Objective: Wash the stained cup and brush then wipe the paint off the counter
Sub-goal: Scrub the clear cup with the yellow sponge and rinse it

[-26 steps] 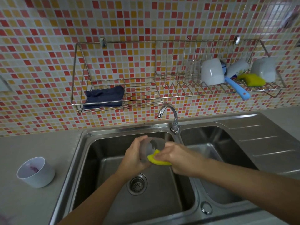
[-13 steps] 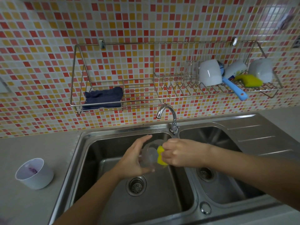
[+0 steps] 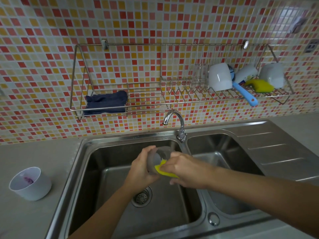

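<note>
Hands over the steel sink basin [image 3: 172, 209]: left hand [image 3: 143, 169] curled round a clear cup [image 3: 159, 155] tipped sideways, right hand [image 3: 187, 171] pinching a yellow sponge [image 3: 163, 171] at its rim; well left of that grip, a white purple-stained cup [image 3: 30, 184] on the counter [image 3: 43, 157]

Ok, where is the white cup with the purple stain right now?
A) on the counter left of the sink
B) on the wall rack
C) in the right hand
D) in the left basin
A: the stained white cup stands on the counter left of the sink; the left hand holds a clear glass, the right hand a yellow sponge.
</note>
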Available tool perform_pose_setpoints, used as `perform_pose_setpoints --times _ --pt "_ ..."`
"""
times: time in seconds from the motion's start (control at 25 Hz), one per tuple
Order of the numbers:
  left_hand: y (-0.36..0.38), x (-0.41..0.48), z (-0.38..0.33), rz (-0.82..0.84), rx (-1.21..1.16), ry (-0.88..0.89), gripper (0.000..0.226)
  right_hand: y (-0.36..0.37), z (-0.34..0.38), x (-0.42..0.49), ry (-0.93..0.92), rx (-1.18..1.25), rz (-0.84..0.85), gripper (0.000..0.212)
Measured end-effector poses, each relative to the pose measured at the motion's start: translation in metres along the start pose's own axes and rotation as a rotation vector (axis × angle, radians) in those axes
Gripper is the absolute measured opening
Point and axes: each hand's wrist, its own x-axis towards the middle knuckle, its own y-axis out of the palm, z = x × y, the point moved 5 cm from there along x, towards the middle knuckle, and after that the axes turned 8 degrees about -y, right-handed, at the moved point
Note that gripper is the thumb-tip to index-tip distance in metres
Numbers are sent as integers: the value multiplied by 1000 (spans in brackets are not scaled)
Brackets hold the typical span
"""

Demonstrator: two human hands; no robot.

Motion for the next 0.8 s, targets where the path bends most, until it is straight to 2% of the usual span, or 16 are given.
perform_pose_setpoints --times 0.08,0.2,0.24,0.4,0.6,0.68,0.8 --pt "-1 1 0 -25 -6 -24 80 -3 -3 -1 72 110 -32 35" --pt "-1 3 1 -36 13 -29 81 -5 -6 0 64 -46 -31 32" --pt "0 3 1 -23 17 -26 81 -2 -4 1 75 -33 -27 29" --pt "-3 5 2 -53 -4 -55 82 0 -8 3 235 256 -155 30" --pt "-5 4 8 -60 -11 -98 83 -2 -8 4 109 244 -136 31" --pt "-14 3 19 -136 -60 -195 82 -17 -17 0 120 147 -286 37" --pt "-27 5 29 -177 -122 -280 82 -57 -39 -1 278 90 -594 38"
